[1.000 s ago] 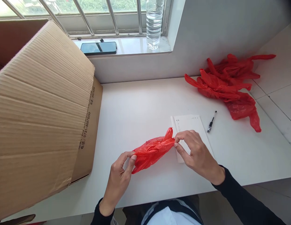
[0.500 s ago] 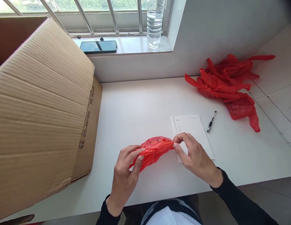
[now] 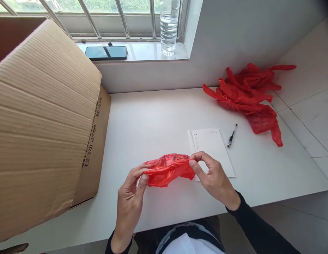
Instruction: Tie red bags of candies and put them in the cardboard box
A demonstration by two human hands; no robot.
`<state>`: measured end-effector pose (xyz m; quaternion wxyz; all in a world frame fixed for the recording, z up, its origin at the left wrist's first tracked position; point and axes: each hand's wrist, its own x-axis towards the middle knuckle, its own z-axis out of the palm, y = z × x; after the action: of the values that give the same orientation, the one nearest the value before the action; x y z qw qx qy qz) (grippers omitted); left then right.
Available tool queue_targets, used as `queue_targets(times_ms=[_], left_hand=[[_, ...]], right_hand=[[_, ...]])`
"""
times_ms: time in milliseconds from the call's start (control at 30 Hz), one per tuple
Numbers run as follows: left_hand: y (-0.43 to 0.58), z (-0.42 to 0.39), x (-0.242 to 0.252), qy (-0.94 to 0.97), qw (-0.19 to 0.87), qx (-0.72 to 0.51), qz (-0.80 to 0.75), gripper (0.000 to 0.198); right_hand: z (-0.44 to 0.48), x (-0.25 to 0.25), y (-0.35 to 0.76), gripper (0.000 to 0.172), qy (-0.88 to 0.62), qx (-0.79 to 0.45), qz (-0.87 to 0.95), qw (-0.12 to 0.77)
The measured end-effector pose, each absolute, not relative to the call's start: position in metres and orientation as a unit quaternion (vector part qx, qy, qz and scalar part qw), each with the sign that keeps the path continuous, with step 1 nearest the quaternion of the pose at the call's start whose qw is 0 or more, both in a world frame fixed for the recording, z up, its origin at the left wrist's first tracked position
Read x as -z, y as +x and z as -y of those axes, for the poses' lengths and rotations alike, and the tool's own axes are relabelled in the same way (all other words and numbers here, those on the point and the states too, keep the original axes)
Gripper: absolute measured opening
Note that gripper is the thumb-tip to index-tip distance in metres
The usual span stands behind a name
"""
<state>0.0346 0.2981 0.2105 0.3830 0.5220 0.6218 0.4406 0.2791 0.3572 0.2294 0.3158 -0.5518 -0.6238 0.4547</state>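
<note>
A crumpled red plastic bag (image 3: 169, 171) is stretched sideways between my two hands, over the front part of the white table. My left hand (image 3: 131, 199) pinches its left end between thumb and fingers. At the other end, my right hand (image 3: 211, 176) grips a gathered corner with thumb and forefinger. Under and beyond the right hand lies a white notebook (image 3: 214, 144), partly covered by that hand. A black pen (image 3: 232, 135) rests just right of the notebook.
On the left stands a large open cardboard box (image 3: 44, 123). A heap of red plastic bags (image 3: 248, 95) lies at the table's back right corner. The windowsill holds a phone (image 3: 105, 53) and a clear water bottle (image 3: 169, 30). The white table (image 3: 143, 123) extends between box and notebook.
My left hand has moved left, drawing the red plastic bag out wider and straighter. My right hand keeps its pinch on the other end. The whole view has shifted slightly.
</note>
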Motion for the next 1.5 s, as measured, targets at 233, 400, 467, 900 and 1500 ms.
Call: queue_targets(times_ms=[233, 400, 467, 900, 1500], left_hand=[[0.063, -0.290, -0.217, 0.551, 0.367, -0.448, -0.601, 0.019], [0.062, -0.275, -0.211, 0.454, 0.337, -0.510, -0.648, 0.017], [0.060, -0.267, -0.207, 0.409, 0.322, -0.532, -0.668, 0.021], [0.071, -0.219, -0.222, 0.427, 0.384, -0.555, -0.602, 0.016], [0.057, -0.217, -0.235, 0.282, 0.516, -0.647, -0.486, 0.014]], right_hand=[[-0.337, -0.225, 0.276, 0.020, -0.509, -0.497, 0.646, 0.278], [-0.319, -0.216, 0.295, 0.025, -0.555, -0.506, 0.559, 0.352], [-0.312, -0.211, 0.305, 0.025, -0.569, -0.512, 0.506, 0.398], [-0.255, -0.239, 0.290, 0.040, -0.415, -0.250, 0.614, 0.623], [-0.306, -0.281, 0.327, 0.017, -0.527, -0.364, 0.531, 0.554]])
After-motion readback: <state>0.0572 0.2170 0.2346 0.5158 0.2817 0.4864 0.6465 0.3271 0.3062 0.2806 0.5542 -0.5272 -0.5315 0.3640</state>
